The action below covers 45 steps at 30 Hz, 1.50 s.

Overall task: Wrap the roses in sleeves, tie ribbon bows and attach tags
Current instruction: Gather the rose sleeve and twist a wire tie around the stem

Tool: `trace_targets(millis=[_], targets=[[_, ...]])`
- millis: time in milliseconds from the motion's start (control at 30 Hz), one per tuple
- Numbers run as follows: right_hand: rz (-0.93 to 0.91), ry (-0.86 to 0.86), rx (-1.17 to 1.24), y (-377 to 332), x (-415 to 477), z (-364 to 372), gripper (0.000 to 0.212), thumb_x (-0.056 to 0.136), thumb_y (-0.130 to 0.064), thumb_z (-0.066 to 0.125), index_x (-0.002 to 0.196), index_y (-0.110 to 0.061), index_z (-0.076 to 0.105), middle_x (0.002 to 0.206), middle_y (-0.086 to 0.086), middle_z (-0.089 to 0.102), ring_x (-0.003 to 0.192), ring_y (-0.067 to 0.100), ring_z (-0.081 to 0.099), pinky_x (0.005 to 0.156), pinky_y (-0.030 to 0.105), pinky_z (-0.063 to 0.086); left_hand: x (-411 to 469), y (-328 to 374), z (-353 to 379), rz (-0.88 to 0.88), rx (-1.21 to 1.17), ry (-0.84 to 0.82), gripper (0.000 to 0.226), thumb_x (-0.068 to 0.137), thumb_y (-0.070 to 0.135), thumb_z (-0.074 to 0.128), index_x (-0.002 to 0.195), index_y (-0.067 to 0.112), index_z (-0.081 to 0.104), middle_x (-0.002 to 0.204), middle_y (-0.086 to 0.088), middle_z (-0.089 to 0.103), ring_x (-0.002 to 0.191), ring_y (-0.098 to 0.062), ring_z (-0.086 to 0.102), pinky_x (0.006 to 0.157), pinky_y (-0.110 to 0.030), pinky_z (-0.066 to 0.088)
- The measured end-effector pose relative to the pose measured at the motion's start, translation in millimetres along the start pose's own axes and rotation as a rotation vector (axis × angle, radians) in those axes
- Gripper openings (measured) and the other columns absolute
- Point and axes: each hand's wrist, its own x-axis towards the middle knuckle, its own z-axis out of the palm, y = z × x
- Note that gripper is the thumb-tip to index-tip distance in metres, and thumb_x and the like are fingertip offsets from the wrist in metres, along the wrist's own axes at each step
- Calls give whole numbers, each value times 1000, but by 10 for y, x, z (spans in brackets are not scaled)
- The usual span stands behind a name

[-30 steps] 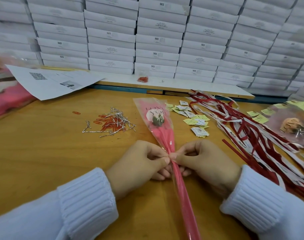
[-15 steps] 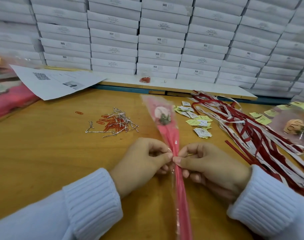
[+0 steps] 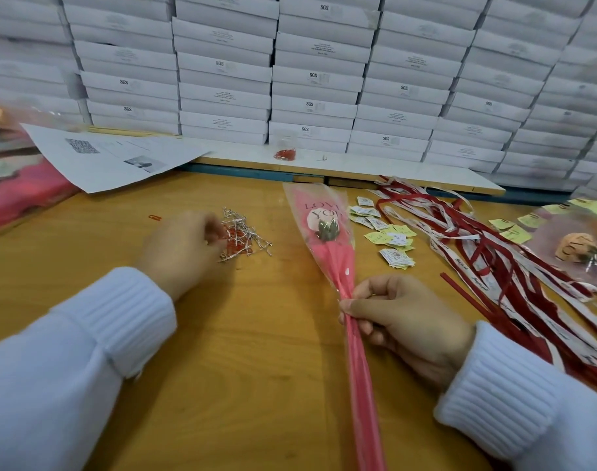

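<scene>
- Stacked white flat cardboard boxes [image 3: 317,79] fill the background. All are closed, so their contents cannot be seen. A tan wooden surface [image 3: 256,368] carries the work.
- Right hand [image 3: 402,321]: the grip is closed to a pinch. Thumb and curled fingers hold the gathered neck of the pink transparent plastic sleeve [image 3: 344,266].
- Sleeve contents: one pale pink rose [image 3: 322,220] with green sepals lies in the wide mouth, ahead of the grip on the side away from the person.
- Long axis: the sleeve runs near to far. Its narrow tail extends back from the grip toward the person, and the mouth leans slightly left.
- Left hand [image 3: 184,246]: it is well to the left of the grip, with its fingertips at the loose pile of silver wire twist ties [image 3: 246,236] mixed with red clips. Motion blur hides the fingers, so whether they hold a tie cannot be told.
- Governing relation: the pinched neck lies to the right of the pile, and the left hand is the nearer hand to the pile. The likely next move is to carry a tie across to the neck, right at the grip.
- Right of the grip, in order outward:
  - small yellow and white paper tags [image 3: 388,236]
  - long red and white printed ribbons [image 3: 487,266]
  - a second sleeved rose [image 3: 579,246]
</scene>
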Motion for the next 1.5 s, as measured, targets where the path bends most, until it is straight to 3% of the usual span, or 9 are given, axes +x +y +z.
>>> trace_targets(millis=[133,333,433,700,833,1000,1167,1300,1500], targets=[[16,-13,-8,6,3,-5,8,86,-2,63,82,5,62,47,2,52,38,6,43,38,13,37,76,-206,36,-59,38,-95,11,81,34,71,79,26,64,77,10,57,72,-4,49,64,-26,36],[20,-26,-4,13,17,0,7,85,-3,64,83,4,62,48,2,52,38,6,44,39,13,38,62,-163,64,-36,108,-101,18,85,39,65,72,29,58,75,12,56,80,-13,54,86,-40,48],[19,-28,-12,11,15,-6,7,85,-3,65,82,3,63,49,2,52,38,6,44,39,13,38,51,-145,71,-37,93,-97,20,85,44,63,73,30,56,75,13,55,79,-12,52,87,-40,47],[16,-31,-31,15,8,-9,8,86,-4,64,84,4,63,49,2,52,39,6,44,39,13,38,37,-106,86,16,177,-110,13,86,40,63,77,30,64,78,14,52,83,-10,48,89,-37,40],[15,-26,-30,14,8,-8,8,86,-4,64,82,3,63,48,2,52,38,6,44,39,13,38,37,-122,97,26,111,-45,15,89,36,61,76,29,57,76,13,53,84,-15,54,88,-40,44],[4,-14,-26,22,20,-2,8,87,-3,63,86,4,61,46,1,50,37,7,42,38,13,36,47,-103,103,72,-17,57,14,91,27,60,77,27,56,69,12,63,69,-5,57,59,-25,41],[3,-1,-19,33,33,-3,7,87,-3,63,87,3,60,47,2,50,37,7,42,38,13,37,-14,35,63,103,-134,121,21,92,25,58,72,29,63,62,15,65,59,2,56,54,-16,36],[-10,12,-8,40,48,-2,6,87,-3,63,85,2,60,47,2,50,37,7,43,38,13,37,-179,325,112,39,-495,-22,22,93,21,57,73,23,66,66,14,69,57,-1,59,62,-21,44],[-6,0,11,37,36,-9,6,87,-2,62,83,1,60,47,1,51,37,6,44,38,12,37,-385,613,86,-1,-720,-176,18,96,19,51,85,6,58,50,4,61,30,-5,38,36,-12,31]])
